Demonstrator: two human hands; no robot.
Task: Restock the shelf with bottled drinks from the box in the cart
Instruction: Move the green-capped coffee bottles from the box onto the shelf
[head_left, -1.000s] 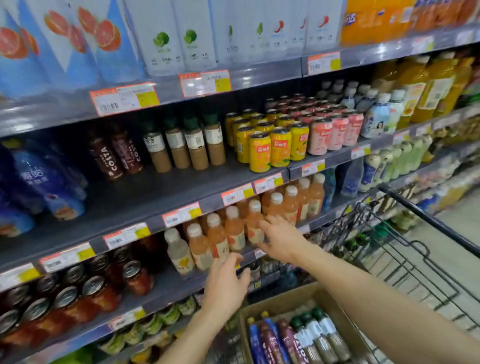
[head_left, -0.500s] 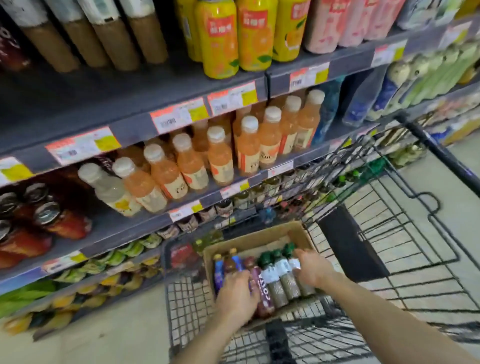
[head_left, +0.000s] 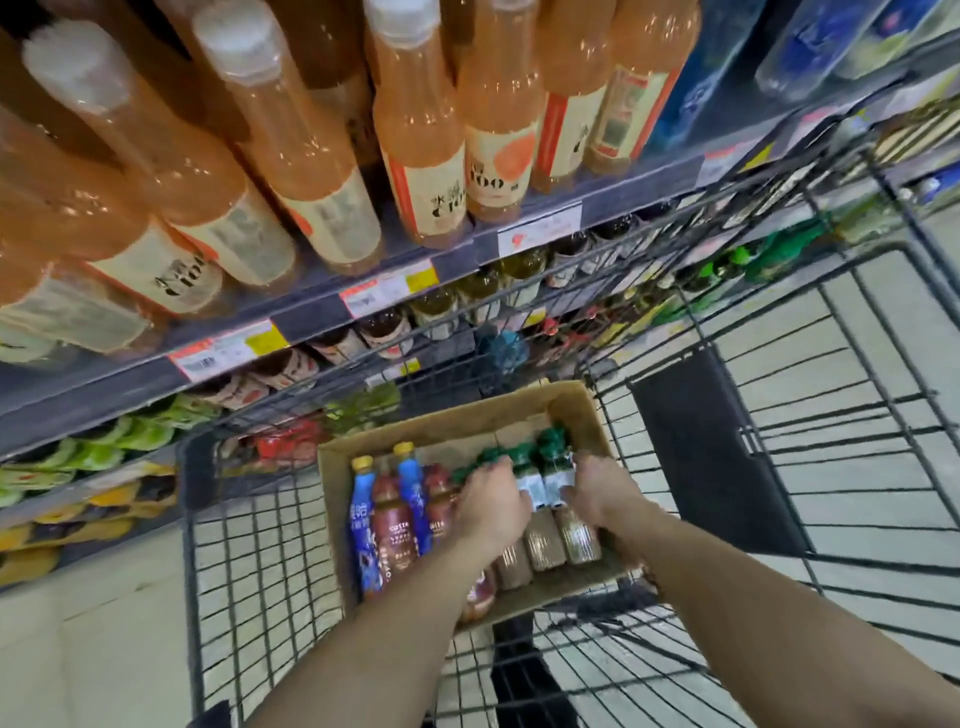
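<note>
This is a shop, most likely the drinks aisle of a supermarket. Long dark shelves (head_left: 130, 387) stand in several levels, and each front edge carries printed price tags (head_left: 387, 288) in white, red and yellow. The same orange bottles (head_left: 421, 156) are lined up in rows, many of one kind, and smaller bottles (head_left: 387, 330) fill the level below. A wire shopping cart (head_left: 189, 571) stands just beside the shelves on a pale floor (head_left: 104, 649), and in it a cardboard box (head_left: 457, 423) holds green-capped bottles (head_left: 551, 447) and other drinks.
</note>
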